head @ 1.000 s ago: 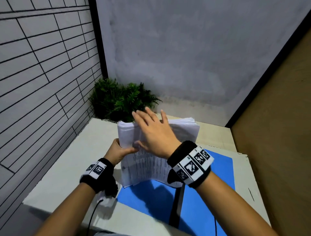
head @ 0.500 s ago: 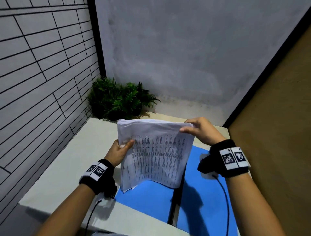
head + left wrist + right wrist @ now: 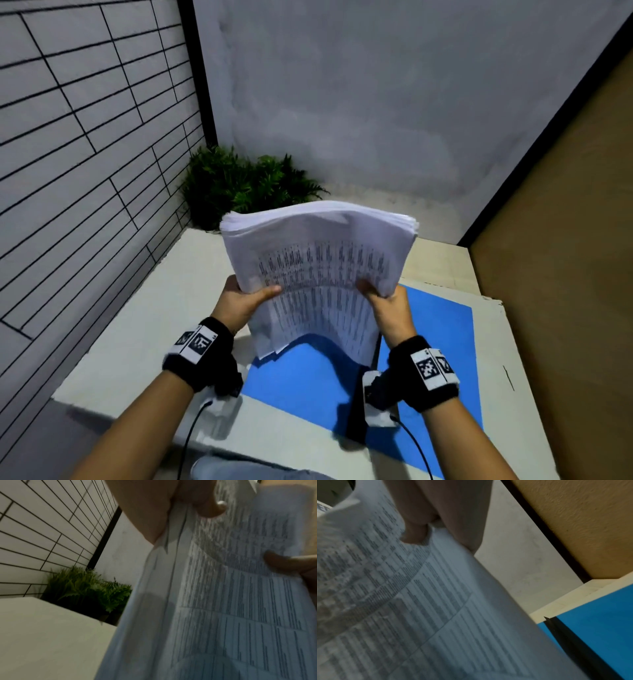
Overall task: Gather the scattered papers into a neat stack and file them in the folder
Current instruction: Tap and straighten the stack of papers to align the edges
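A thick stack of printed papers (image 3: 318,267) stands upright above the open blue folder (image 3: 308,380), its lower edge just over the folder's left leaf. My left hand (image 3: 245,298) grips the stack's left side, thumb on the front sheet. My right hand (image 3: 385,301) grips the right side, thumb also in front. The left wrist view shows the papers (image 3: 223,601) with my left hand's thumb (image 3: 205,503) pressed on them. In the right wrist view the papers (image 3: 402,601) bow under my right hand's thumb (image 3: 414,534), and the folder (image 3: 599,628) lies beneath.
The folder lies on a pale table (image 3: 144,329) set in a corner. A green plant (image 3: 239,185) sits behind the table against a tiled wall (image 3: 85,137). A tan wall (image 3: 565,240) closes the right side. Black cables run from my wrist cameras.
My right hand left the stack's top right corner and now grips its right side lower down. The stack has been lifted higher and bows forward.
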{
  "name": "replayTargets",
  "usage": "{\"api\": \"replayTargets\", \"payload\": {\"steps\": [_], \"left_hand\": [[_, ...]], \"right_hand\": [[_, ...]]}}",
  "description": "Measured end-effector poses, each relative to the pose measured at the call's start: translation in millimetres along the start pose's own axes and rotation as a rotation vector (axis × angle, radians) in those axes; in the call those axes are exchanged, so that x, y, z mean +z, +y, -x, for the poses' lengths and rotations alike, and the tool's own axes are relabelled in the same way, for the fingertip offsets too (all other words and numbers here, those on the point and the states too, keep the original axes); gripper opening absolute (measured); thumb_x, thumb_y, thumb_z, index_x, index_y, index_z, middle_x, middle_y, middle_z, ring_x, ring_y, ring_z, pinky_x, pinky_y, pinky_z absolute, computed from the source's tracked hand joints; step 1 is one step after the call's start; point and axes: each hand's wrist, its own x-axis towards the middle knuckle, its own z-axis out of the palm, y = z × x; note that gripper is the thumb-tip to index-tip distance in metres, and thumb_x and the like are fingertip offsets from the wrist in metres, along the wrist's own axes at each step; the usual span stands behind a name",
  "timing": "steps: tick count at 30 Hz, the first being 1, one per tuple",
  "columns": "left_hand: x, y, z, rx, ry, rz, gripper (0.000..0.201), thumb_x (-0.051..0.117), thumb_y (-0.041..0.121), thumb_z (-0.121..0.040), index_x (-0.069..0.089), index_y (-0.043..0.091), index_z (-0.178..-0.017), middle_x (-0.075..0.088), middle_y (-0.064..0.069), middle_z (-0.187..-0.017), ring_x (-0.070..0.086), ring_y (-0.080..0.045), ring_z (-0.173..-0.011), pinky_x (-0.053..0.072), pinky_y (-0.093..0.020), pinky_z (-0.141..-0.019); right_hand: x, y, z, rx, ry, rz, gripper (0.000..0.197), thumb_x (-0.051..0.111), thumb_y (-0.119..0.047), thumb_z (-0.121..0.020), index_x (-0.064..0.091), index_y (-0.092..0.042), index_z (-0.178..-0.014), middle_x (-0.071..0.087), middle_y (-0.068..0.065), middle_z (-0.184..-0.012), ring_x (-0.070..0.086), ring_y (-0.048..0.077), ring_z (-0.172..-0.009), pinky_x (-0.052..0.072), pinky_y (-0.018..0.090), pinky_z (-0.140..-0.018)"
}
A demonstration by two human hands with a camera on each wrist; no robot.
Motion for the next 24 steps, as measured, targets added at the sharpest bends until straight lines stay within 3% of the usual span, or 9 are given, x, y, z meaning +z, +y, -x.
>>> {"api": "replayTargets", "payload": {"steps": [2,5,9,12,14,17,19,21,24], "left_hand": [[-5,9,3,0.024,-0.015,0.027,0.057,0.086,0.053,-0.025,0.068,0.026,-0.072,0.071,0.024,-0.062,0.067,0.006,-0.065,0.054,-0.011,-0.060],[-15,5,4,0.038,-0.003,0.028,0.080,0.080,0.065,-0.016,0.061,0.022,-0.081,0.071,0.024,-0.064,0.066,0.007,-0.066,0.054,-0.011,-0.062],[-16,-7,4,-0.018,-0.033,0.011,0.083,0.082,0.063,-0.014,0.061,0.020,-0.082,0.073,0.022,-0.066,0.067,0.005,-0.067,0.054,-0.012,-0.063],[-8,-16,5,-0.040,-0.037,0.004,0.082,0.083,0.061,-0.016,0.060,0.025,-0.086,0.072,0.025,-0.070,0.067,0.007,-0.073,0.054,-0.010,-0.068],[-7,-19,3,-0.054,-0.024,0.000,0.080,0.083,0.060,-0.015,0.062,0.024,-0.083,0.072,0.025,-0.067,0.067,0.007,-0.070,0.054,-0.010,-0.067],[-12,-23,0,-0.107,-0.008,-0.013,0.053,0.090,0.033,-0.036,0.065,0.020,-0.080,0.073,0.020,-0.066,0.069,0.002,-0.067,0.056,-0.035,-0.083],[-12,-18,0,-0.105,0.017,-0.002,0.040,0.087,0.023,-0.049,0.066,0.019,-0.083,0.074,0.018,-0.069,0.070,-0.001,-0.070,0.054,-0.046,-0.088],[-10,-5,-1,-0.033,0.031,0.023,0.056,0.087,0.045,-0.034,0.068,0.022,-0.081,0.074,0.019,-0.071,0.069,0.000,-0.071,0.058,-0.029,-0.076],[-9,12,-4,0.053,0.024,0.086,0.057,0.084,0.058,-0.025,0.074,0.034,-0.075,0.074,0.021,-0.073,0.069,0.002,-0.073,0.056,-0.016,-0.068]], "right_hand": [[-3,3,1,-0.031,-0.023,-0.044,0.037,0.077,-0.024,-0.069,0.061,-0.008,-0.098,0.073,-0.021,-0.070,0.068,-0.004,-0.070,0.053,0.014,-0.063],[-12,11,-2,-0.010,-0.016,-0.070,0.087,0.084,-0.057,-0.034,0.061,-0.009,-0.102,0.075,-0.012,-0.079,0.069,0.001,-0.078,0.054,0.015,-0.067],[-9,24,-5,0.077,-0.099,-0.022,0.046,0.086,-0.026,-0.053,0.063,-0.018,-0.092,0.072,-0.007,-0.087,0.068,-0.003,-0.075,0.057,0.020,-0.075],[12,35,-3,0.097,-0.144,-0.011,0.049,0.086,-0.028,-0.046,0.063,-0.024,-0.090,0.074,-0.019,-0.077,0.068,-0.005,-0.079,0.055,0.016,-0.072],[19,44,-2,0.083,-0.085,-0.050,0.043,0.081,-0.019,-0.056,0.063,-0.020,-0.094,0.074,-0.017,-0.078,0.067,-0.008,-0.079,0.051,0.009,-0.069],[21,55,-2,0.086,0.030,-0.021,0.032,0.073,-0.001,-0.071,0.061,-0.013,-0.098,0.067,-0.005,-0.089,0.064,-0.012,-0.070,0.054,0.021,-0.081],[21,49,-2,0.080,0.058,-0.002,0.023,0.072,0.002,-0.071,0.061,-0.010,-0.087,0.067,-0.001,-0.080,0.063,-0.010,-0.061,0.055,0.023,-0.075],[18,34,-4,0.027,0.064,-0.038,0.020,0.073,0.001,-0.068,0.060,-0.014,-0.074,0.068,-0.010,-0.063,0.063,-0.006,-0.055,0.052,0.020,-0.062],[10,19,-6,-0.052,0.038,-0.114,0.030,0.077,-0.008,-0.066,0.064,-0.009,-0.092,0.070,-0.009,-0.076,0.066,-0.006,-0.066,0.052,0.011,-0.061]]}}
